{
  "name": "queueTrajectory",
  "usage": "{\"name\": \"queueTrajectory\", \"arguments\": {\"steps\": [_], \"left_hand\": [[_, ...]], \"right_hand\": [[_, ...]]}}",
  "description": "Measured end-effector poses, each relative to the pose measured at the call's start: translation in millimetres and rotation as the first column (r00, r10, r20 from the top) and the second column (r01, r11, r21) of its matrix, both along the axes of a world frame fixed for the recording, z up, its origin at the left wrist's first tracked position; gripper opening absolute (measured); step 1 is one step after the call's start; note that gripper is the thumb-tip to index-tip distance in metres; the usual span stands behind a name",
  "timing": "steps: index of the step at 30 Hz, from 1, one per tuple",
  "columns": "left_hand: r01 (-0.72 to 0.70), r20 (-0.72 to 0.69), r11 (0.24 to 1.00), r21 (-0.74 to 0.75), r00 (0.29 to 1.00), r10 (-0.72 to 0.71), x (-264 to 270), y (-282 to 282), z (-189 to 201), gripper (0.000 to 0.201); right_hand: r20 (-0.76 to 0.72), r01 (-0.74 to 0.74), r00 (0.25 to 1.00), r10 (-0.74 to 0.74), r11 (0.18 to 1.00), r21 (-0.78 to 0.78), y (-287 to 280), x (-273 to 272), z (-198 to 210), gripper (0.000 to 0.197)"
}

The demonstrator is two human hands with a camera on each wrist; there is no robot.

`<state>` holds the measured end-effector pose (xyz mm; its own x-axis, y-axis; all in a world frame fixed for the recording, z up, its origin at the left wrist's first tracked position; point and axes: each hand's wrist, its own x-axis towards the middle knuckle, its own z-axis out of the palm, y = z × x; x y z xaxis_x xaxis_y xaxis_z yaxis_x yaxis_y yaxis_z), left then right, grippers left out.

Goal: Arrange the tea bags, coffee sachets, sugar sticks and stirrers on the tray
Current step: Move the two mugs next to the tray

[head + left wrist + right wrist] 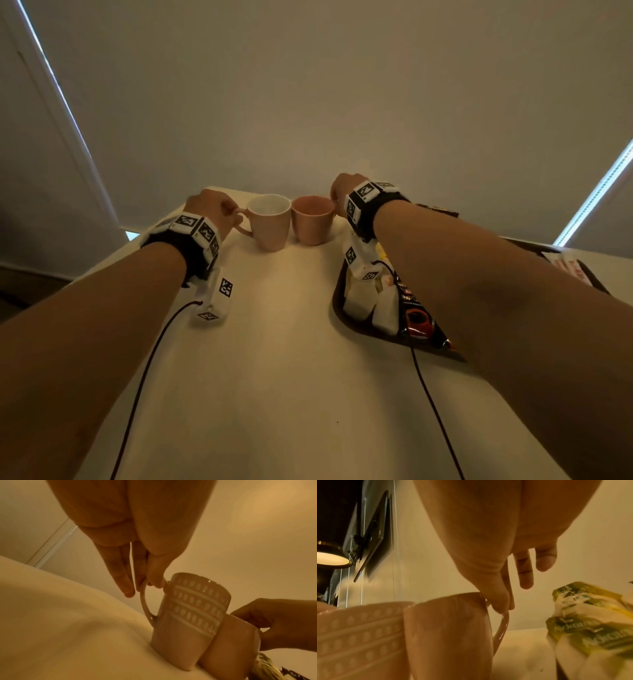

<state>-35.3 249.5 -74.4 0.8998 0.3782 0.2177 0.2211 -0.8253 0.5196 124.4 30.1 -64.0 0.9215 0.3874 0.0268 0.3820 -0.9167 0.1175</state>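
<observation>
Two mugs stand touching at the far end of the table. My left hand [219,209] pinches the top of the handle of the patterned pale mug [269,222], thumb against a finger [150,582], while its other fingers stay straight. My right hand [342,192] pinches the handle of the plain pink mug [312,219] in the same way [501,605]. Both mugs rest on the table. To the right lies the dark tray [337,301] with white tea bags [361,298] and a dark coffee sachet [416,318]. My right forearm hides much of the tray.
The cream table [274,359] runs back to a wall just behind the mugs. Red-and-white sachets [572,269] lie at the tray's far right. Green-tagged tea bags [590,628] sit close beside the plain mug. Thin black cables [431,404] trail from both wrists.
</observation>
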Motion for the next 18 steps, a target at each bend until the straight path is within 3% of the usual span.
{"name": "queueTrajectory", "arguments": {"steps": [2,5,10,18], "left_hand": [[-0.01,0.009,0.998,-0.056,1.0,0.011,-3.7,0.4,2.1,0.013],[-0.014,0.012,0.996,-0.084,1.0,0.015,-14.2,3.0,2.7,0.008],[-0.045,-0.007,0.994,-0.098,0.999,0.045,-43.1,2.8,4.3,0.009],[-0.081,-0.044,0.987,-0.137,0.996,0.076,-97.6,-20.1,6.5,0.024]], "right_hand": [[0.005,0.018,1.0,-0.019,0.999,0.042,-3.0,-2.1,0.4,0.05],[-0.005,0.011,1.0,-0.011,0.997,0.081,-1.3,-15.1,8.0,0.018],[-0.097,0.013,0.995,0.004,0.984,0.175,2.8,-40.7,11.6,0.029],[-0.144,0.021,0.989,0.019,0.963,0.269,11.9,-130.9,12.2,0.035]]}}
